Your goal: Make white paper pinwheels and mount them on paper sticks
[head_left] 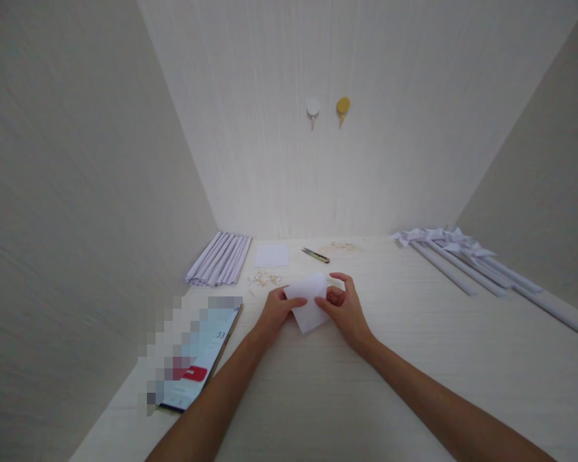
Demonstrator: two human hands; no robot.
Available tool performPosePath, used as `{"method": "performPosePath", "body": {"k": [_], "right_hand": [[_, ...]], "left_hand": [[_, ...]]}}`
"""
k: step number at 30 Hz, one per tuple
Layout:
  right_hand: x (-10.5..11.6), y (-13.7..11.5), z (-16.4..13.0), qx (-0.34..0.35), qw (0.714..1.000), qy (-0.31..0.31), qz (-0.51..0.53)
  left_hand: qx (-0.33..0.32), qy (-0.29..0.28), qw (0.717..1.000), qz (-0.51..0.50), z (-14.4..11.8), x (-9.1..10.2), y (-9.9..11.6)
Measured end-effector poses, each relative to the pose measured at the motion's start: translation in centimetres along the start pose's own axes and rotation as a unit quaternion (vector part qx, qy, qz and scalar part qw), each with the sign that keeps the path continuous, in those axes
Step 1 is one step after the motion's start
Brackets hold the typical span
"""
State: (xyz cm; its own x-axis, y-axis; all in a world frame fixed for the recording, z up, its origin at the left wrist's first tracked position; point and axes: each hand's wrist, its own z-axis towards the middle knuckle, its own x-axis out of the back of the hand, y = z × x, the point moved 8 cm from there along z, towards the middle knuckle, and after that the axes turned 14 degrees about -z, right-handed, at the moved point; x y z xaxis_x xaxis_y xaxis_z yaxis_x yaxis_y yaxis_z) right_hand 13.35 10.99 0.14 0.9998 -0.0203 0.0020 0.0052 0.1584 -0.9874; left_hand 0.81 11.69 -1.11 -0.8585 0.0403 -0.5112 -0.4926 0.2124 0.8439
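Observation:
A square sheet of white paper [309,314] is held up between both hands above the white tabletop, its upper right part curving over. My left hand [278,312] grips the left side, thumb on the face of the sheet and fingers behind it. My right hand [345,309] pinches the right side between thumb and fingers, with the index finger raised and curled above. Just beyond the paper lie small pale scraps [266,278], too small to name. Farther back are a flat white sheet stack [271,255] and thread snips [316,255].
Rolled paper tubes [220,258] lie in a row at the back left. Paper pinwheels on paper sticks [443,250] rest at the back right. A phone [200,359], partly blurred, lies beside my left forearm. Two hooks [343,108] are on the back wall; side walls enclose the table.

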Motion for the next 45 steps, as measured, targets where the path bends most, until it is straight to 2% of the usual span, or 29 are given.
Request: {"method": "performPosePath", "body": {"k": [3,8,11,14,17,20,23,32,38,45], "right_hand": [[-0.3,-0.2,-0.2,0.001,1.0,-0.017,-0.008],[-0.4,-0.5,-0.3,0.008,1.0,-0.013,-0.016],[-0.5,-0.5,-0.2,0.01,1.0,-0.018,-0.019],[0.1,-0.7,-0.1,0.022,1.0,0.006,-0.019],[0.8,-1.2,-0.1,0.06,0.998,0.032,-0.012],[-0.3,-1.5,-0.3,0.096,0.994,-0.038,-0.037],[-1.4,-1.2,-0.3,0.095,0.989,-0.093,-0.066],[-0.5,-0.7,0.0,0.04,0.995,-0.024,-0.084],[-0.1,-0.8,0.1,0.032,0.998,-0.003,-0.05],[0.3,-0.7,0.0,0.018,0.994,0.013,-0.104]], "left_hand": [[-0.021,0.009,0.999,0.027,0.0,0.2,0.6],[-0.071,0.05,0.987,0.133,-0.3,0.4,1.3],[-0.096,0.068,0.981,0.154,-0.3,0.5,1.5],[-0.086,0.085,0.986,0.117,-0.2,0.9,1.3],[-0.072,0.105,0.992,0.025,-0.2,1.4,1.0],[-0.073,0.129,0.987,-0.066,-0.3,1.8,1.1],[-0.072,0.145,0.982,-0.102,-0.4,2.0,1.1],[-0.086,0.13,0.985,-0.071,-0.6,1.5,0.8],[-0.09,0.08,0.993,-0.007,-0.7,0.1,0.3],[-0.085,0.101,0.991,-0.002,-0.6,0.6,0.0]]}}
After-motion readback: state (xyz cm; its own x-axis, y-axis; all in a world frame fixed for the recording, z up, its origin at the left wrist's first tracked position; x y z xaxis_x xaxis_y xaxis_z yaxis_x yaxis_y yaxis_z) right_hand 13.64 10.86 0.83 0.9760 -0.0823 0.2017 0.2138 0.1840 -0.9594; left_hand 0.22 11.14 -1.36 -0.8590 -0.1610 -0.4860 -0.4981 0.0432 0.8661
